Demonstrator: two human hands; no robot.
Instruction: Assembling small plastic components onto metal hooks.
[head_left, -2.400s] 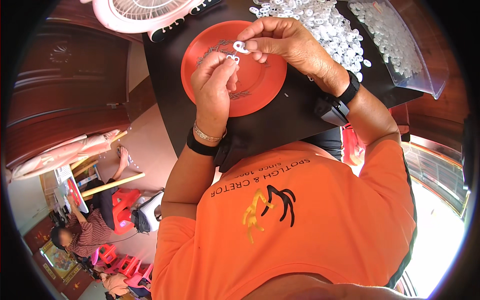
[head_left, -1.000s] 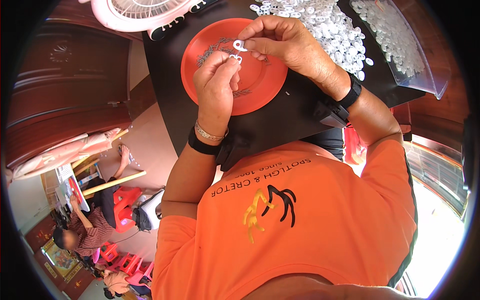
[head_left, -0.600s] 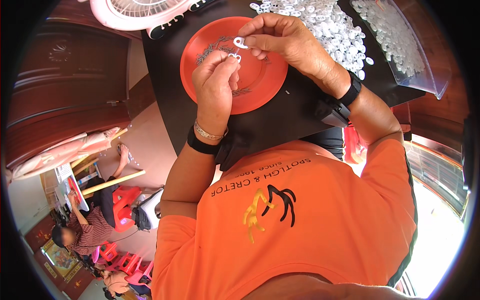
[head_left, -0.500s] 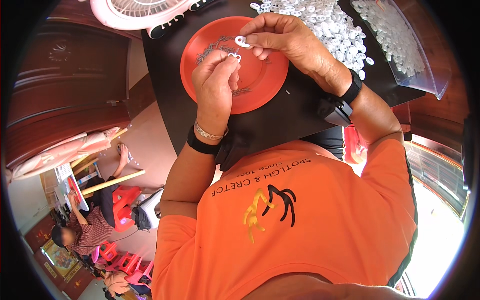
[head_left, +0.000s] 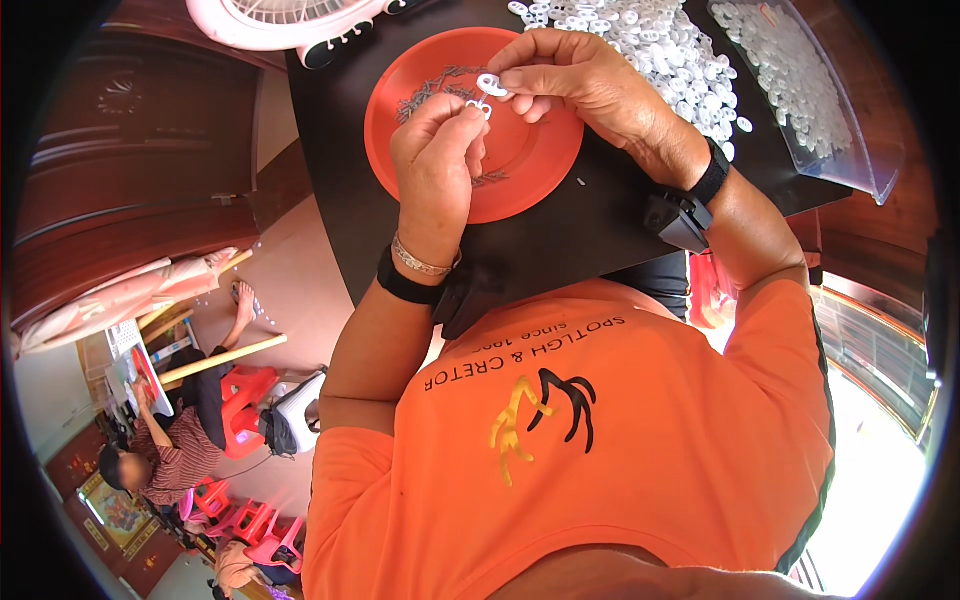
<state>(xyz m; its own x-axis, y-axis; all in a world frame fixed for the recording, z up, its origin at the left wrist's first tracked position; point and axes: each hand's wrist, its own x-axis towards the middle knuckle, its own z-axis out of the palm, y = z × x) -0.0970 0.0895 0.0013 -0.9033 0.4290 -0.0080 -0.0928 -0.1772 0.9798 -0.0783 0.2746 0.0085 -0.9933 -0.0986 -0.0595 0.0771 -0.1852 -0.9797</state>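
Over a red plastic basin (head_left: 540, 185), my left hand (head_left: 437, 150) pinches a small white plastic piece (head_left: 484, 109) between thumb and forefinger. A thin grey pin seems to stand up from it. Just above, my right hand (head_left: 585, 90) holds a white oval plastic piece with holes (head_left: 491, 85), closed on its right end. The two pieces are very near each other; whether they touch I cannot tell. Grey metal pins, probably screws (head_left: 425, 92), lie in the basin, partly hidden by my left hand.
A heap of white oval pieces (head_left: 675, 75) spreads on the black table (head_left: 345, 190) at the back right. Beside it stands a clear plastic bin (head_left: 800, 95) full of similar pieces. A pink fan (head_left: 290, 25) is at the back left. Another person (head_left: 175, 455) sits far left near red stools.
My hands have drawn slightly closer, so the oval piece now sits nearly on the other piece. The whole view has shifted a little.
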